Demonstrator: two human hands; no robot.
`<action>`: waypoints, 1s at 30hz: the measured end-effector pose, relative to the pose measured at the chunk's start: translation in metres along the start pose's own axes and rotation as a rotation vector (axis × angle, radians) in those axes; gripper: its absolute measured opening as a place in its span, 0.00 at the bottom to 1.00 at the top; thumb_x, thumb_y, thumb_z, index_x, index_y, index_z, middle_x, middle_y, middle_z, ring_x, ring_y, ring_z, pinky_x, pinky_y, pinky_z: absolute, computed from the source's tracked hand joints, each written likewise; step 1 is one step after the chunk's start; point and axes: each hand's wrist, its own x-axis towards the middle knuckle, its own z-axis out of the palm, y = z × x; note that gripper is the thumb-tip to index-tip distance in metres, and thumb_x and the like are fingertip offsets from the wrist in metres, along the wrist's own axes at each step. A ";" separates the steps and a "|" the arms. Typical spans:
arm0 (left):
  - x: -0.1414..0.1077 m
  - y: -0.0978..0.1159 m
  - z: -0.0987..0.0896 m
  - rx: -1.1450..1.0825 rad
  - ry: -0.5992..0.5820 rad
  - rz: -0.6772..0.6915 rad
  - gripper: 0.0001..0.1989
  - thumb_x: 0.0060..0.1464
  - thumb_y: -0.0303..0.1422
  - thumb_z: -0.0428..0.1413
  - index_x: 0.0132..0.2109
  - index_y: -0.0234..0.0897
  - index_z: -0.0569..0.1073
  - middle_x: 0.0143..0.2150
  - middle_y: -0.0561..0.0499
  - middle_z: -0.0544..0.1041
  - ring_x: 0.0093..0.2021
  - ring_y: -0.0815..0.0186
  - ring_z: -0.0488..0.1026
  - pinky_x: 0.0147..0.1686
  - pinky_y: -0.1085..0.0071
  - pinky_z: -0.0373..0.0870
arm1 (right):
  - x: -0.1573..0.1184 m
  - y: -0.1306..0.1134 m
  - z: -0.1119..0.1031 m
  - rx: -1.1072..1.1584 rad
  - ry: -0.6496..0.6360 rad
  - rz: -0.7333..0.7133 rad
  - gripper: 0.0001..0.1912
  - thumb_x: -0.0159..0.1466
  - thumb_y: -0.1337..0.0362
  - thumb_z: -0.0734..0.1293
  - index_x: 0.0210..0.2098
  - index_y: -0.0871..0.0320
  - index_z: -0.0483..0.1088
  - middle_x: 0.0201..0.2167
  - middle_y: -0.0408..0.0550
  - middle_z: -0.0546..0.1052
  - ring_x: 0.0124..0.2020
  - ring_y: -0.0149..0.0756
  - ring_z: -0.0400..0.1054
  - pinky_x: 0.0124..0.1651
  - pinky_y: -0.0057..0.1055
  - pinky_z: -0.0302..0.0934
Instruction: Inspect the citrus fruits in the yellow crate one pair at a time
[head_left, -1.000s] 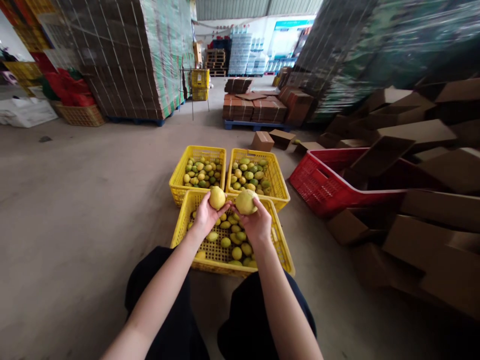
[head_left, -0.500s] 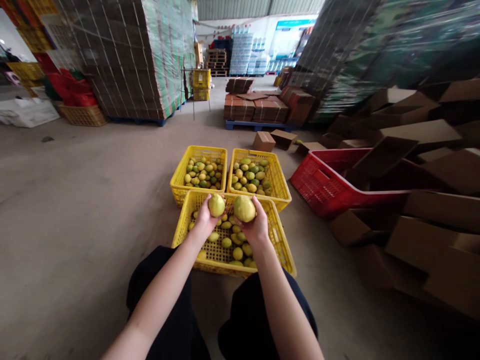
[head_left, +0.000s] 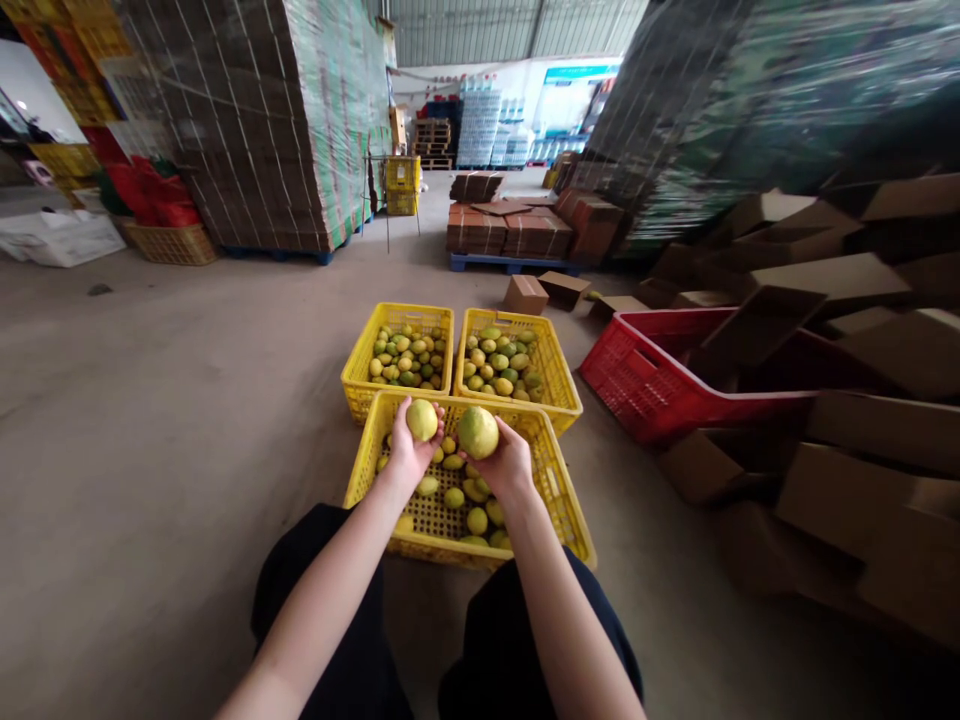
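Note:
My left hand point(head_left: 406, 446) is wrapped round a yellow-green lemon point(head_left: 421, 420). In my right hand point(head_left: 512, 462) is a larger, greener lemon point(head_left: 478, 432), its side turned toward me. Both hands hover over the near yellow crate point(head_left: 559, 482), close together but with a gap between the fruits. Several lemons point(head_left: 454, 498) lie loose on that crate's perforated floor, mostly toward its right side. Behind it stand two more yellow crates, the left one point(head_left: 360, 394) and the right one point(head_left: 564, 386), each holding many lemons in green and yellow shades.
A red crate point(head_left: 630, 385) stands to the right, with open cardboard boxes point(head_left: 847, 490) heaped in and around it. Flattened cartons point(head_left: 510, 235) lie on a blue pallet ahead. Wrapped tall stacks point(head_left: 247, 130) rise on both sides. Concrete floor point(head_left: 187, 400) stretches out at left.
Both hands have shifted slightly left with their lemons, and the right lemon is turned a little. The view has tilted up slightly, so the crates sit lower.

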 end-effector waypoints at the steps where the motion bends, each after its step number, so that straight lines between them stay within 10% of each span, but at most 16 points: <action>1: 0.001 0.000 -0.001 -0.003 0.009 -0.011 0.14 0.60 0.39 0.49 0.39 0.33 0.73 0.26 0.47 0.74 0.20 0.70 0.70 0.18 0.78 0.68 | 0.000 0.001 0.000 0.001 0.013 0.001 0.07 0.58 0.61 0.64 0.32 0.59 0.70 0.20 0.46 0.76 0.20 0.38 0.70 0.19 0.31 0.63; 30: 0.013 -0.006 -0.009 -0.035 0.178 -0.063 0.09 0.60 0.34 0.47 0.34 0.36 0.68 0.29 0.49 0.71 0.26 0.68 0.73 0.23 0.75 0.73 | -0.001 0.000 0.001 0.043 0.100 0.152 0.14 0.65 0.58 0.57 0.28 0.57 0.68 0.18 0.46 0.74 0.21 0.36 0.69 0.20 0.28 0.64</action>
